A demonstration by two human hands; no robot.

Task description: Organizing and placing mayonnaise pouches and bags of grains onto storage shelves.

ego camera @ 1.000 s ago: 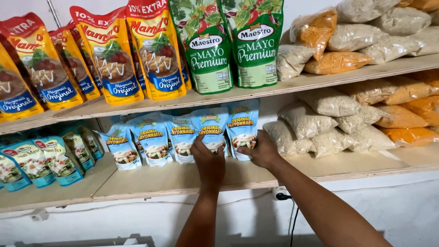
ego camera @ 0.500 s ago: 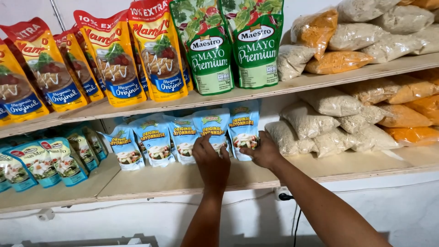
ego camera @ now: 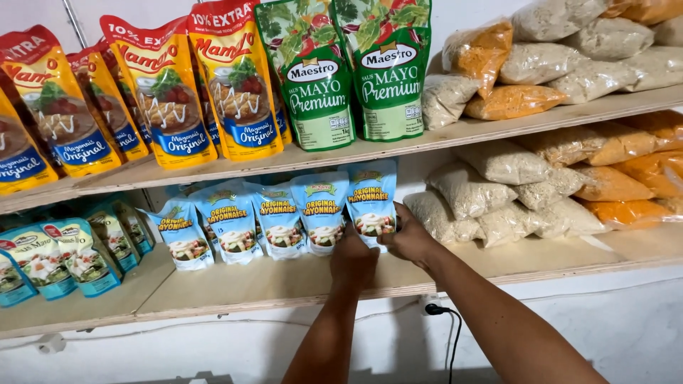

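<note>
Wooden shelf against white wall. Left hand and right hand both grip blue pouch, rightmost in row. Grain bags just beside; green pouches above.

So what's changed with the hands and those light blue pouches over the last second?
Hardly anything. Both hands stay on the rightmost light blue stand-up pouch: the left hand at its lower front, the right hand at its right edge. The row of pouches, the wooden shelf and the clear bags of grain have not moved.
</note>
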